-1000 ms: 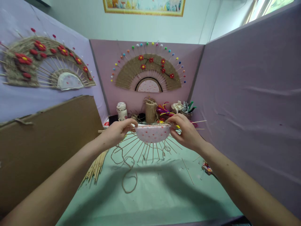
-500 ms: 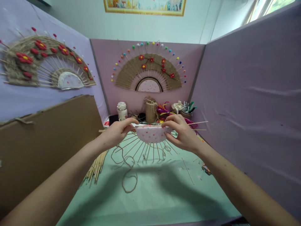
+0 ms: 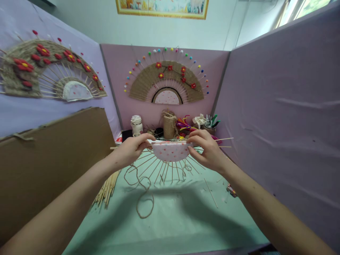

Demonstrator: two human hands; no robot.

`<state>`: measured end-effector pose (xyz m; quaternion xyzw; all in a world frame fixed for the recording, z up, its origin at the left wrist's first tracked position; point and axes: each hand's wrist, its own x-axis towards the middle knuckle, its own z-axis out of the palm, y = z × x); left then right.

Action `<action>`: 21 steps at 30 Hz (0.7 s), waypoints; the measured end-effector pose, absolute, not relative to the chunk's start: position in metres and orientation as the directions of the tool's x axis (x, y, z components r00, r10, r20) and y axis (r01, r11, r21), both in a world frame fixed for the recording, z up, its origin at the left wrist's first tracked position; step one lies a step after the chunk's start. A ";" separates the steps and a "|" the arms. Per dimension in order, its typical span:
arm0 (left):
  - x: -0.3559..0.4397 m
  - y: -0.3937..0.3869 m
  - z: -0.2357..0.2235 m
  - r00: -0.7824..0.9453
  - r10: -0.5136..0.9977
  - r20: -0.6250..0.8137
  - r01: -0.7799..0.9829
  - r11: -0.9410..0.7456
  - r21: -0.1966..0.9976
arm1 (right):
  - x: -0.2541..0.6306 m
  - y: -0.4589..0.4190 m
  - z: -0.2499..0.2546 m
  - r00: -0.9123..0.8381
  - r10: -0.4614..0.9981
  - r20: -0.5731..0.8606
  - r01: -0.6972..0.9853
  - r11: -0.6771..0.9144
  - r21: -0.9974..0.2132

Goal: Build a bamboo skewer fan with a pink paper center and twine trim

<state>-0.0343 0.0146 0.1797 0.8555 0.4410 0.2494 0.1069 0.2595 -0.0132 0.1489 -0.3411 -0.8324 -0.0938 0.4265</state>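
Between my hands is a fan frame, its half-round centre [image 3: 171, 152] covered in white cloth with red dots. Thin sticks [image 3: 152, 166] spread out from it over the table, and a few jut out to either side. My left hand [image 3: 135, 148] pinches the left corner of the centre piece between thumb and fingers. At the opposite corner my right hand [image 3: 205, 148] grips the edge, thumb below and fingers on top. Loose twine [image 3: 145, 198] trails from the sticks in loops on the green table [image 3: 170, 226].
A bundle of sticks [image 3: 107, 189] lies left beside a cardboard sheet [image 3: 58, 159]. Behind stand a white jar [image 3: 136, 124], a twine roll [image 3: 169, 125] and a pot of pens [image 3: 210, 126]. One stick [image 3: 211, 193] lies at right. Finished fans hang on the back panel [image 3: 167, 79] and left panel [image 3: 53, 71].
My right hand's fingers have shifted slightly outward along the cloth's right edge, baring more of it. My left hand keeps its pinch. The whole view has drifted a little.
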 end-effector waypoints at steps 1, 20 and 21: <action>-0.034 0.014 0.180 0.486 0.808 0.332 0.704 -0.587 0.400 | 0.260 -0.013 0.149 -0.399 0.487 0.777 0.648 0.749 -0.137; -0.031 0.010 0.183 0.485 0.822 0.298 0.708 -0.569 0.418 | 0.251 -0.017 0.154 -0.397 0.511 0.762 0.662 0.735 -0.147; -0.031 0.010 0.182 0.482 0.826 0.291 0.715 -0.564 0.414 | 0.248 -0.017 0.154 -0.411 0.512 0.754 0.664 0.735 -0.137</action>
